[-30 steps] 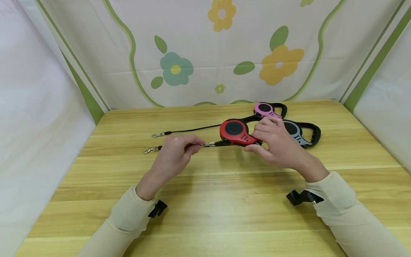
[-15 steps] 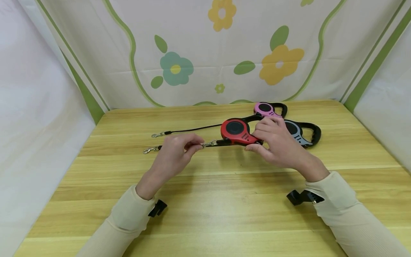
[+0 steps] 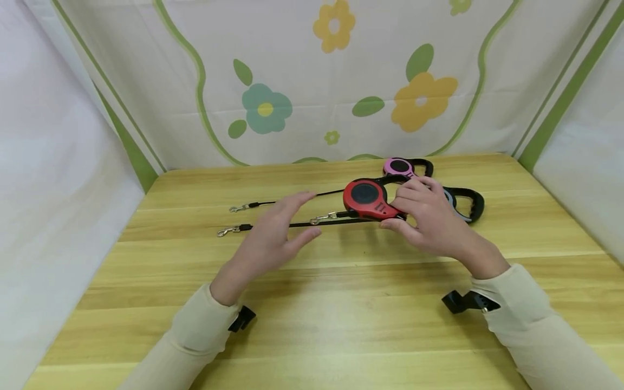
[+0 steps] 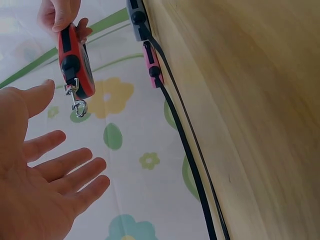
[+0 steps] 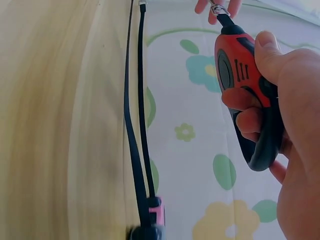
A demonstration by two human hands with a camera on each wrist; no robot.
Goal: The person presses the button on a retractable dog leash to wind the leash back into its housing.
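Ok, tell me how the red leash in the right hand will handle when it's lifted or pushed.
The red leash looks rigid: a moulded shell, so the right hand should keep a firm grip. Probably light, since fingers alone hold it up. Its metal clip hangs loose and would likely swing. Flat-sided, it should slide rather than roll.

Three retractable leashes sit toward the bench's far right: one held in front, one right behind, one apparently nearest the far edge; two cords run leftward
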